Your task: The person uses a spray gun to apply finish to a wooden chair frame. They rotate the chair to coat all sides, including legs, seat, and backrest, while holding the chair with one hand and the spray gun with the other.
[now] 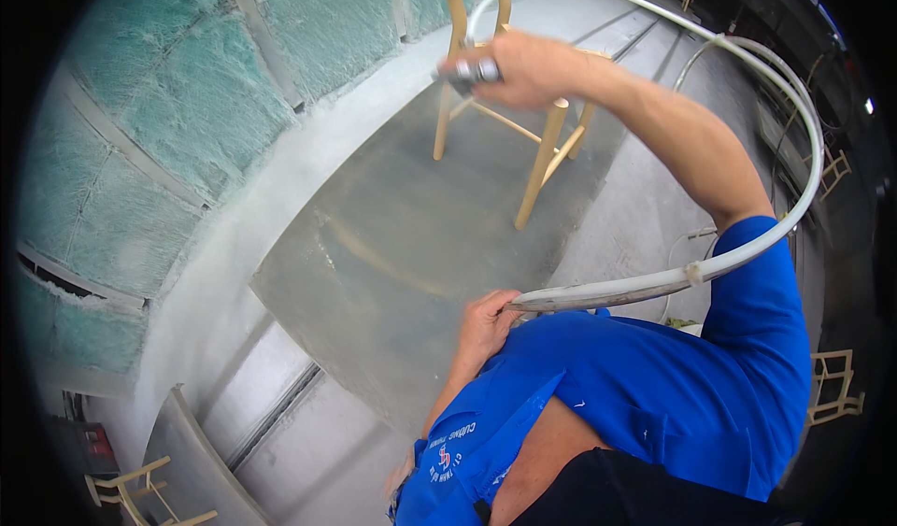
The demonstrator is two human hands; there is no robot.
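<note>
My right hand (534, 68), slightly blurred by motion, is wrapped round a metal spray gun (472, 75) at the upper middle. Just behind the gun stands a pale wooden chair (544, 166); my hand and forearm hide much of its seat. From the gun a whitish hose (805, 120) loops over to the right and comes back down across my front. My left hand (486, 322) is closed round this hose, close to my blue shirt. Beneath the chair lies a wide grey board (374, 236) with worn, dusty marks.
Teal fibrous filter panels (327, 26) in metal frames line the left side, with white dust along their foot. Another wooden chair (149, 493) is at the lower left, near a curved grey panel (192, 442). More chairs, including one wooden chair (834, 388), stand along the right.
</note>
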